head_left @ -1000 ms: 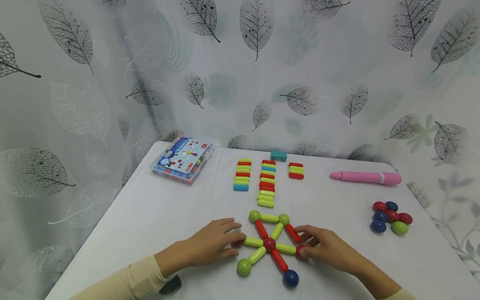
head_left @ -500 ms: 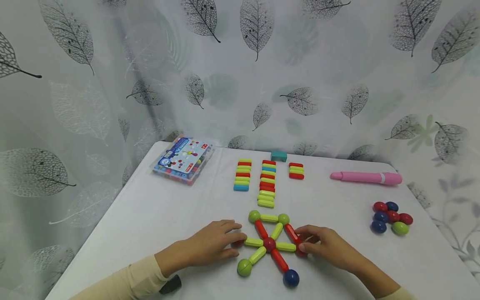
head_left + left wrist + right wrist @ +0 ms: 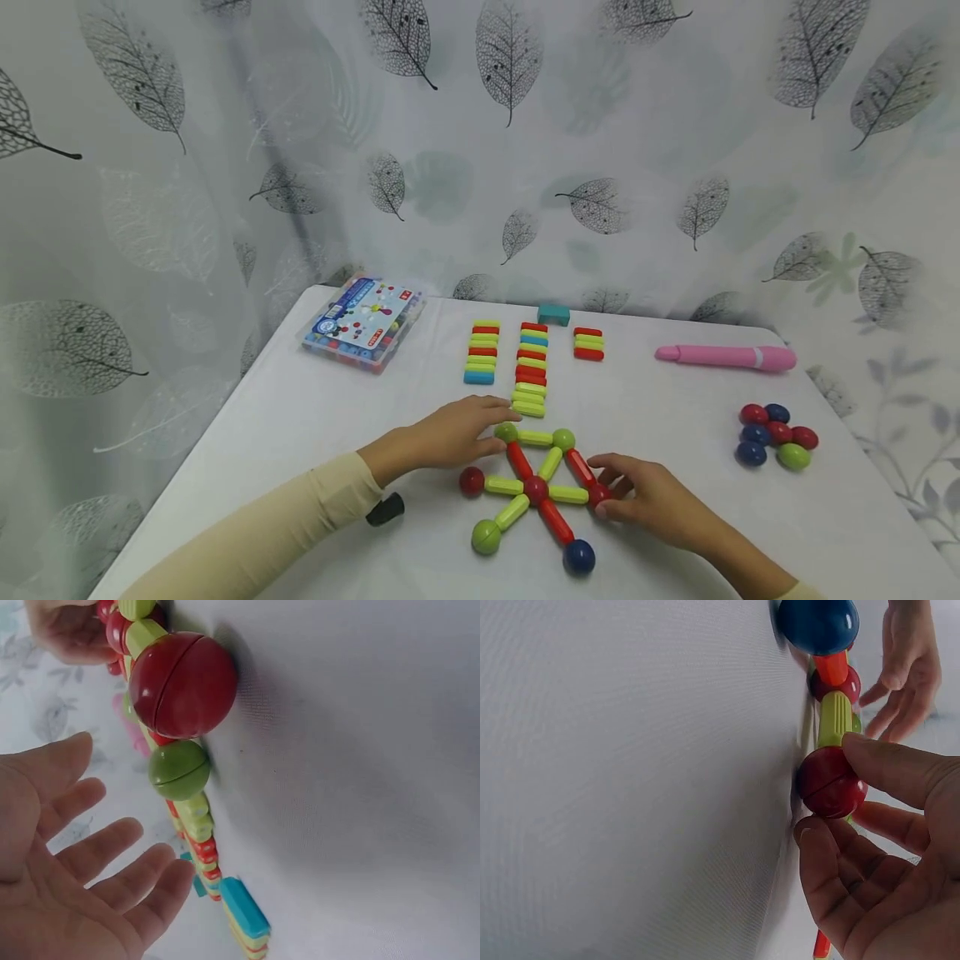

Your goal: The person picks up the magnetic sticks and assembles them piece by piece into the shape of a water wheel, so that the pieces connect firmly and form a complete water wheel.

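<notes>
A flat star of magnetic sticks and balls lies on the white table (image 3: 300,433), with a red centre ball (image 3: 536,489). My left hand (image 3: 491,418) hovers open beside the green ball (image 3: 507,432) at the star's top left. In the left wrist view its palm (image 3: 67,900) faces that green ball (image 3: 178,770) with a gap, and the left red ball (image 3: 184,682) stands free. My right hand (image 3: 609,493) pinches the right red ball (image 3: 831,782) between thumb and fingers. A blue ball (image 3: 579,557) and a green ball (image 3: 486,537) end the near arms.
Three rows of coloured sticks (image 3: 532,368) lie behind the star, with a teal block (image 3: 553,314) beyond. A pink pen (image 3: 723,357) and a cluster of loose balls (image 3: 776,433) lie right. A clear plastic box (image 3: 365,322) sits back left.
My left hand has let go of the left red ball and moved away and right to the top-left green ball. My right hand stays on the right red ball.
</notes>
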`<state>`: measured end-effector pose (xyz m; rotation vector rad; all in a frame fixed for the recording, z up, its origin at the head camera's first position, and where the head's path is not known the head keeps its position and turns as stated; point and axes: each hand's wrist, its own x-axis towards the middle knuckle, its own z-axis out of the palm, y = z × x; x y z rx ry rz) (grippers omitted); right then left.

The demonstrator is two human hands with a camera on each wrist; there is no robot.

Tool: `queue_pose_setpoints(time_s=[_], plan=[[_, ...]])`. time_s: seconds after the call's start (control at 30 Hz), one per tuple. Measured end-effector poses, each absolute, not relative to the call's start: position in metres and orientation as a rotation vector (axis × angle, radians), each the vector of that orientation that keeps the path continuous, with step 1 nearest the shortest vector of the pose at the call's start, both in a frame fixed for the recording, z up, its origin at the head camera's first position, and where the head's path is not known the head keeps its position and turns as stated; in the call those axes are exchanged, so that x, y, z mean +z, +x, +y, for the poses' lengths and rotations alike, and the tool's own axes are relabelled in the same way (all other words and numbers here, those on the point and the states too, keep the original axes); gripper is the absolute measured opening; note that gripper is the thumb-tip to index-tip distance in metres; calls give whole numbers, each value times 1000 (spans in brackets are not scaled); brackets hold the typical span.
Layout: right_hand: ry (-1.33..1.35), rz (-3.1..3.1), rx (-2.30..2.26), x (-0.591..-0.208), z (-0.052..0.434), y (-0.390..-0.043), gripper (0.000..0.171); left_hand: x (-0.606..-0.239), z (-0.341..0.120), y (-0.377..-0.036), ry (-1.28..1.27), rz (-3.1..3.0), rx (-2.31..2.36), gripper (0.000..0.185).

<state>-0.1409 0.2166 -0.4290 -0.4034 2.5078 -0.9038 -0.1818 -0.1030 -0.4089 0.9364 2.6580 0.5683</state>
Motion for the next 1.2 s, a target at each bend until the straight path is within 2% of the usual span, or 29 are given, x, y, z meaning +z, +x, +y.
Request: queue_pose_setpoints(time_s=[0.33, 0.8, 1.2], plan=[[-444, 2534, -889, -428, 220, -145, 60, -417, -105, -178, 902, 2610, 549, 45], [-534, 2517, -987, -429, 210, -178, 45, -421, -125, -140, 1062, 2661, 502, 23], [-542, 2472, -997, -430, 190, -195, 41, -418, -129, -124, 1130, 2593, 534, 20]])
